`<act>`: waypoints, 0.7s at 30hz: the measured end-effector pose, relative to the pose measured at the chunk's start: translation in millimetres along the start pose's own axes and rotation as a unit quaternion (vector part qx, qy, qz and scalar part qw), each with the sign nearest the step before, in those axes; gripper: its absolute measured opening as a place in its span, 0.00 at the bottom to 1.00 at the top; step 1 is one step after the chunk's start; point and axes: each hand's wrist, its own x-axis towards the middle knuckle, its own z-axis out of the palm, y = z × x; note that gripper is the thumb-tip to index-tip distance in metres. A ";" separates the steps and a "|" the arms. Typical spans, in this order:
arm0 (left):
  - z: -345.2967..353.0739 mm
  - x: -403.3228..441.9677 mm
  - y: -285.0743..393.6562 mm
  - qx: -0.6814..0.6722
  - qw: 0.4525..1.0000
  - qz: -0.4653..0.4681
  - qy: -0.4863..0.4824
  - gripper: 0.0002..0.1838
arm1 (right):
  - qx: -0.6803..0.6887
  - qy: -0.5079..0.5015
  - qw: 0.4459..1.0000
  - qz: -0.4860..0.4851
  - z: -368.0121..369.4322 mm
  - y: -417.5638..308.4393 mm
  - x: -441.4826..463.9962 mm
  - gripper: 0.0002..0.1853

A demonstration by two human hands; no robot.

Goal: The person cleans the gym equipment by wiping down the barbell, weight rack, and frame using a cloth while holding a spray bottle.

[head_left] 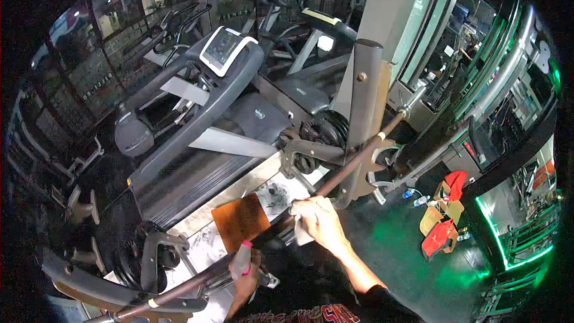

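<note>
My right hand (326, 224) is closed on a white cloth (302, 232), holding it up against the barbell (353, 167). The bar runs diagonally across the rack, with pale rings along its shaft. Lower down, my left hand (246, 281) is wrapped round a translucent bottle (241, 261) with a pink top, close beside the bar. The bar's middle stretch is partly hidden behind my hands and dark clothing.
A rack upright (366, 96) with a hook stands ahead on the right; another rack arm (149, 257) is at lower left. Beyond are treadmills (215, 155), weight plates (329, 128) and an orange-brown board (240, 222). Red and tan bags (439, 236) lie on the floor at right.
</note>
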 end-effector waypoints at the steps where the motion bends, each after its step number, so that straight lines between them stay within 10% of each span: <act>1: 1.7 -0.3 -4.6 -0.051 0.998 0.027 -0.019 0.07 | 0.047 -0.018 0.999 0.020 -15.0 -4.0 7.5 0.13; 4: 3.0 1.1 -8.5 -0.061 0.993 0.044 -0.094 0.07 | -0.072 0.159 0.982 0.077 -26.2 34.7 13.4 0.11; 6: 7.2 -3.9 -37.2 -0.039 0.983 -0.101 -0.146 0.07 | -0.169 0.201 0.958 0.113 -37.7 60.4 24.4 0.11; 10: 11.2 8.7 -80.7 -0.035 0.984 -0.023 -0.175 0.08 | -0.291 0.121 0.937 0.151 -19.6 59.0 14.0 0.11; 17: 26.2 28.4 -68.1 -0.110 0.945 -0.171 -0.255 0.08 | 0.020 0.066 0.995 0.068 7.2 -0.4 -32.4 0.11; 19: 33.7 26.8 -74.7 -0.125 0.971 -0.106 -0.171 0.09 | 0.094 0.043 0.981 0.165 -5.6 3.2 -38.4 0.10; 21: 23.8 28.7 -32.1 0.042 0.978 0.050 -0.199 0.10 | 0.119 0.242 0.949 0.163 -17.6 36.2 -16.9 0.09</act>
